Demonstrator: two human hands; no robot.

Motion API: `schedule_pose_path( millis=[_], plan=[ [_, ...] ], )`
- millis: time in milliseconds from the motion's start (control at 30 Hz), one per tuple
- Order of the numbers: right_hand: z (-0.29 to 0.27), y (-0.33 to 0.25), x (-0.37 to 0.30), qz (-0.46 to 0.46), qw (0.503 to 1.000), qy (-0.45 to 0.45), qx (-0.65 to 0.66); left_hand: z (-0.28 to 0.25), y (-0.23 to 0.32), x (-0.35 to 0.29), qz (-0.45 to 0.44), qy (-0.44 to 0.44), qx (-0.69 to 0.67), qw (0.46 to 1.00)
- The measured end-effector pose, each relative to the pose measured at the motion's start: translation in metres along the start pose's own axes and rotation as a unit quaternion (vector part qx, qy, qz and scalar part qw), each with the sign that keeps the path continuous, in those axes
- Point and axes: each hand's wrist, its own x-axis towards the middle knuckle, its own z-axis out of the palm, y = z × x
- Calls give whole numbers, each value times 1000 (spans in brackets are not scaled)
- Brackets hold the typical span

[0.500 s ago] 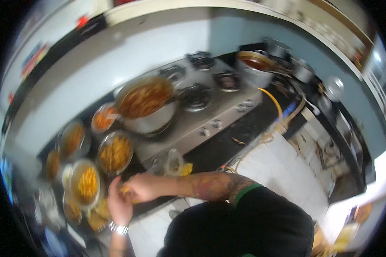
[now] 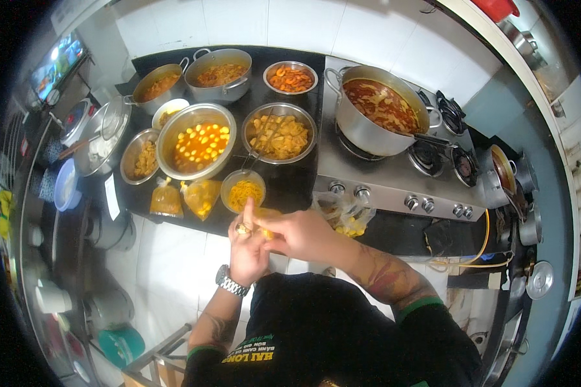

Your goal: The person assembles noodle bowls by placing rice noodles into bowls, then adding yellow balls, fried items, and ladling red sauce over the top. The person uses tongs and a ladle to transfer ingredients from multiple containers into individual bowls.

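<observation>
The right hand [image 2: 306, 235] has its fingers [image 2: 277, 224] pinched narrowly on a small yellow item [image 2: 267, 233], mostly hidden against the left hand [image 2: 246, 251], whose grip I cannot tell. Just beyond, one small round bowl of yellow shreds [image 2: 245, 190] stands in the way, flanked by two clear plastic bags of yellow food [image 2: 201, 197]. Behind are four round steel bowls [image 2: 281, 132]. Bare black tabletop [image 2: 292, 184] opens rightward, its front edge near the hands.

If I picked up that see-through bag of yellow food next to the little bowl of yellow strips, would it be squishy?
Probably! The bag looks like thin, soft plastic, so it would likely flop and squash. It bulges with lumpy food, so it might feel rather heavy for its size.
</observation>
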Motion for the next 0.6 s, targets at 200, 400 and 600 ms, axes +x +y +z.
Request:
schedule_pose_path(
  millis=[200,400,600],
  plan=[
    [18,6,19,67,993,-85,43,-18,-26,-13,-6,-145,-28,989],
    [24,9,10,37,972,-190,-133,19,-32,-13,13,-86,-110,990],
    [32,13,-35,74,961,-229,-135,51,-26,-18,-78,31,-221,972]
  ],
)
